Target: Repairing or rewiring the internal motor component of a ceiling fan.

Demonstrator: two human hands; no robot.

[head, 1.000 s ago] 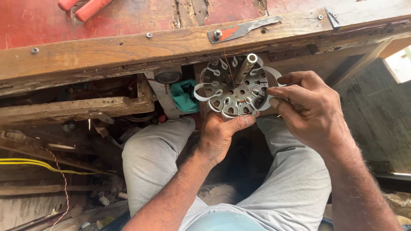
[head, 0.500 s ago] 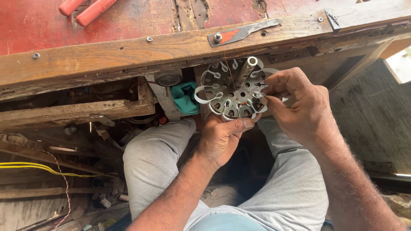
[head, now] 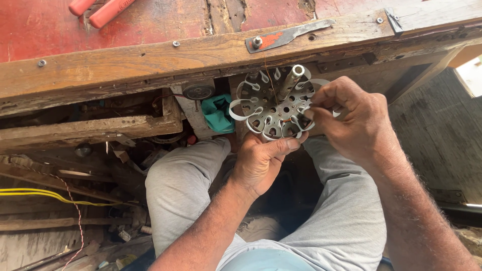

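Observation:
A round metal motor core with slots, a central shaft and white insulation loops sticking out of its rim sits over my lap. My left hand cups it from below, thumb along its lower edge. My right hand pinches at the core's right side, fingertips on a white loop and a slot there. A thin copper wire runs up from the core toward the bench edge.
A worn wooden bench with a red top runs across above, carrying red tool handles and a bolted metal strip. A teal cloth and a small wheel sit under it. Yellow wires lie left.
My right hand has shifted left onto the core's right edge, fingers now pinching at a slot. The left hand keeps holding the core in about the same place.

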